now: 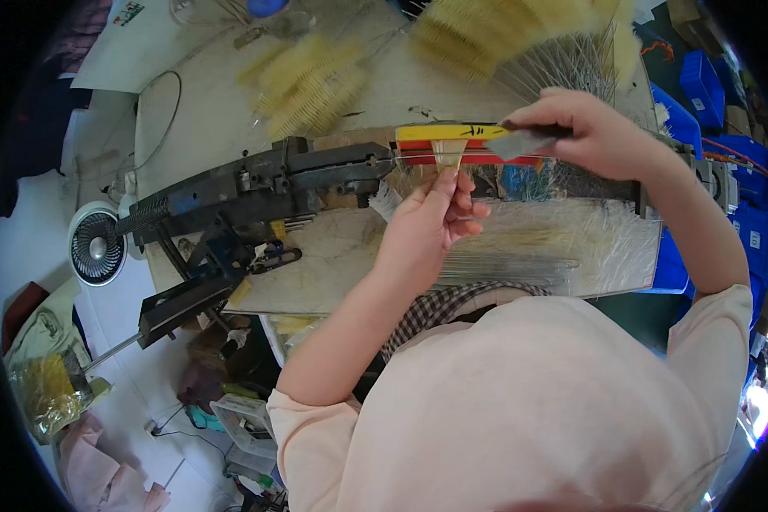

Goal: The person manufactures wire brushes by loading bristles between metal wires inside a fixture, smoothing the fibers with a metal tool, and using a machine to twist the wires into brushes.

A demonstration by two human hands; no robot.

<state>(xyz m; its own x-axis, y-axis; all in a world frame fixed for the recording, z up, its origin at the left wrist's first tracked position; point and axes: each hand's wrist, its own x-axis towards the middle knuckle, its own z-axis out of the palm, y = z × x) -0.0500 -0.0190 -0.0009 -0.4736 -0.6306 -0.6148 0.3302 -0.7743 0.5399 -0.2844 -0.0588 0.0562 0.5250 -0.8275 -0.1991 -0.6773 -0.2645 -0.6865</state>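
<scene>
My left hand (431, 213) is closed, thumb and finger pinching the lower end of a flat tuft of pale bristles (449, 152). The tuft fans upward across thin wires in front of a red and yellow bar (435, 133). To the right, my right hand (584, 128) grips a flat grey blade with a dark handle (516, 145), its tip pointing left near the red strip. A long black metal fixture (316, 166) lies left of the tuft, its narrow jaw end at the wires.
Blurred yellow bristle brushes on wires (316, 85) lie at the far left of the worktable (205, 102), more (486, 38) at the far right. Thin wires (512, 269) rest along the near edge. A fan (98, 243) stands left; blue bins (704, 90) are right.
</scene>
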